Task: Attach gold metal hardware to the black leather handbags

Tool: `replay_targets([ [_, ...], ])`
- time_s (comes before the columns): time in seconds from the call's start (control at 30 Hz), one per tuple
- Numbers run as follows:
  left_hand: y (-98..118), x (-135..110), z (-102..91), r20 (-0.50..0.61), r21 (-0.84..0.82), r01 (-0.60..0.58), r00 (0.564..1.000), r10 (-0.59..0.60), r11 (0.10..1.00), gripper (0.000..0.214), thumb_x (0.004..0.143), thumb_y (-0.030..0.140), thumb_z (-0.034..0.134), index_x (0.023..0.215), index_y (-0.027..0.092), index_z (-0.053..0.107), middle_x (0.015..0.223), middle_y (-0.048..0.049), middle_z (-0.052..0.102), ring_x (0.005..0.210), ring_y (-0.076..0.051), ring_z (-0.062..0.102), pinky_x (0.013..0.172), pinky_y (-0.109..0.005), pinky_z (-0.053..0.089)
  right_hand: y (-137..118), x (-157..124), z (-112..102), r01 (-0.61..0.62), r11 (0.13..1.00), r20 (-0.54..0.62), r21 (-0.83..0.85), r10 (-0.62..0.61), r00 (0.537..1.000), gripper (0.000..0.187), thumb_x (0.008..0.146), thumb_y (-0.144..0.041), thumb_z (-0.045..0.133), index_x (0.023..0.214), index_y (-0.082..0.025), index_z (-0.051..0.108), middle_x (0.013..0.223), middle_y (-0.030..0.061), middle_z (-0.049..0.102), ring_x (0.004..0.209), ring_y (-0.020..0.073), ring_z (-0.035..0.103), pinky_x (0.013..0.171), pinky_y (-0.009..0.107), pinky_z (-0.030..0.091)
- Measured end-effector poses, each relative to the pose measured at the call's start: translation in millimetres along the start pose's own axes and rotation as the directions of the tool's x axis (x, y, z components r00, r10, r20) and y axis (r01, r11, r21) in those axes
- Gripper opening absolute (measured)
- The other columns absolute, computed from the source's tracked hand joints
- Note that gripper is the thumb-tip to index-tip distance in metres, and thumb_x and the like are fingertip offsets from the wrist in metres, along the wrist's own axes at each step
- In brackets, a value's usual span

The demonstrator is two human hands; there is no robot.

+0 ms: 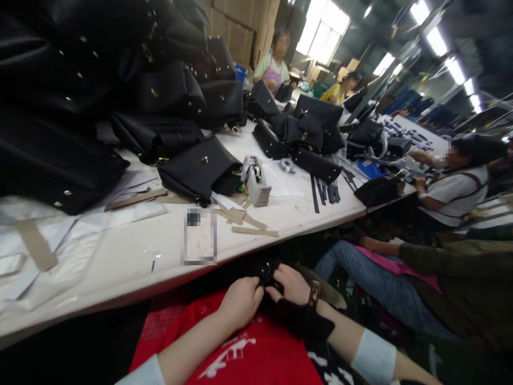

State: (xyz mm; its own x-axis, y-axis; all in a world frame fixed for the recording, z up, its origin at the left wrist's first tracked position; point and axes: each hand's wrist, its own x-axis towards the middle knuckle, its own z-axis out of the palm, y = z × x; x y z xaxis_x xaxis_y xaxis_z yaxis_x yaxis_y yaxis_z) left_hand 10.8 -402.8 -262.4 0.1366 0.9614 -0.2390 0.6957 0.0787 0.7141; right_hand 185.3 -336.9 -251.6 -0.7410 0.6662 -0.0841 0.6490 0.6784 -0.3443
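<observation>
Over my lap, in front of the table edge, both hands work close together on a black leather strap. My left hand pinches its dark looped end with thumb and fingertips. Closed on the same end from the other side is my right hand. The rest of the strap hangs below my right wrist, and a gold-coloured metal fitting shows beside that wrist. Fine detail between the fingertips is dark and hard to make out. A red apron covers my lap underneath.
A white table runs ahead, with black handbags piled on its left and middle. A tape dispenser, cardboard strips, a blurred-out phone-like object and black strips lie there. Several people sit around; one's jeans-clad leg is close on my right.
</observation>
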Motion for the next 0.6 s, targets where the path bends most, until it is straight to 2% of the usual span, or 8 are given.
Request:
replay_targets([
  [0.07, 1.0, 0.2, -1.0, 0.017, 0.013, -0.014, 1.0, 0.013, 1.0, 0.029, 0.09, 0.021, 0.037, 0.081, 0.016, 0.064, 0.084, -0.0078, 0.071, 0.078, -0.02, 0.066, 0.071, -0.027, 0.044, 0.0, -1.8, -2.6, -0.016, 1.0, -0.085, 0.024, 0.018, 0.996, 0.019, 0.082, -0.022, 0.057, 0.098, -0.016, 0.066, 0.094, 0.0076, 0.066, 0.089, 0.0188, 0.06, 0.083, 0.029, 0.048],
  [0.13, 1.4, 1.3, -0.8, 0.037, 0.021, -0.013, 0.999, 0.012, 1.0, 0.029, 0.091, 0.022, 0.038, 0.081, 0.016, 0.065, 0.084, -0.008, 0.071, 0.078, -0.02, 0.067, 0.071, -0.028, 0.044, 1.2, -2.2, -2.5, -0.027, 0.999, -0.094, -0.038, 0.023, 0.995, 0.014, 0.085, -0.02, 0.054, 0.092, -0.017, 0.066, 0.09, 0.0065, 0.066, 0.088, 0.0175, 0.06, 0.082, 0.027, 0.047],
  [0.23, 0.0, 2.7, 1.6, 0.052, 0.023, -0.007, 0.999, 0.006, 1.0, 0.03, 0.092, 0.024, 0.037, 0.08, 0.016, 0.064, 0.083, -0.0088, 0.071, 0.078, -0.021, 0.067, 0.07, -0.029, 0.044, 2.2, -0.1, -1.7, -0.035, 0.99, -0.027, -0.139, 0.032, 0.999, 0.015, 0.086, -0.018, 0.053, 0.086, -0.017, 0.068, 0.092, 0.0081, 0.065, 0.089, 0.0194, 0.057, 0.08, 0.028, 0.047],
  [0.37, -3.8, 3.8, 4.5, 0.044, 0.032, -0.017, 0.999, 0.016, 0.999, 0.031, 0.091, 0.025, 0.036, 0.078, 0.016, 0.063, 0.081, -0.0102, 0.07, 0.076, -0.023, 0.066, 0.069, -0.03, 0.043, -0.1, 5.0, -2.5, -0.052, 0.985, 0.033, -0.162, 0.058, 0.998, 0.02, 0.086, -0.018, 0.052, 0.09, -0.018, 0.071, 0.097, 0.012, 0.061, 0.095, 0.0237, 0.052, 0.078, 0.032, 0.046],
  [0.53, -4.9, 2.9, 2.9, 0.044, 0.031, -0.023, 0.999, 0.021, 0.999, 0.029, 0.089, 0.023, 0.038, 0.075, 0.017, 0.062, 0.079, -0.0094, 0.07, 0.075, -0.022, 0.065, 0.068, -0.03, 0.042, 0.6, 8.7, -5.4, -0.031, 0.999, 0.155, -0.04, 0.037, 0.987, 0.017, 0.083, -0.02, 0.057, 0.078, -0.015, 0.073, 0.093, 0.0137, 0.063, 0.096, 0.0253, 0.055, 0.082, 0.035, 0.047],
  [0.6, -4.1, 1.8, 1.6, 0.047, 0.024, -0.02, 0.999, 0.019, 1.0, 0.028, 0.089, 0.023, 0.039, 0.075, 0.017, 0.063, 0.079, -0.0083, 0.07, 0.074, -0.021, 0.065, 0.067, -0.029, 0.041, 5.2, 7.2, -14.2, -0.028, 0.999, 0.187, 0.043, 0.019, 0.982, 0.02, 0.086, -0.024, 0.056, 0.083, -0.016, 0.074, 0.094, 0.0115, 0.066, 0.094, 0.0225, 0.059, 0.084, 0.033, 0.048],
])
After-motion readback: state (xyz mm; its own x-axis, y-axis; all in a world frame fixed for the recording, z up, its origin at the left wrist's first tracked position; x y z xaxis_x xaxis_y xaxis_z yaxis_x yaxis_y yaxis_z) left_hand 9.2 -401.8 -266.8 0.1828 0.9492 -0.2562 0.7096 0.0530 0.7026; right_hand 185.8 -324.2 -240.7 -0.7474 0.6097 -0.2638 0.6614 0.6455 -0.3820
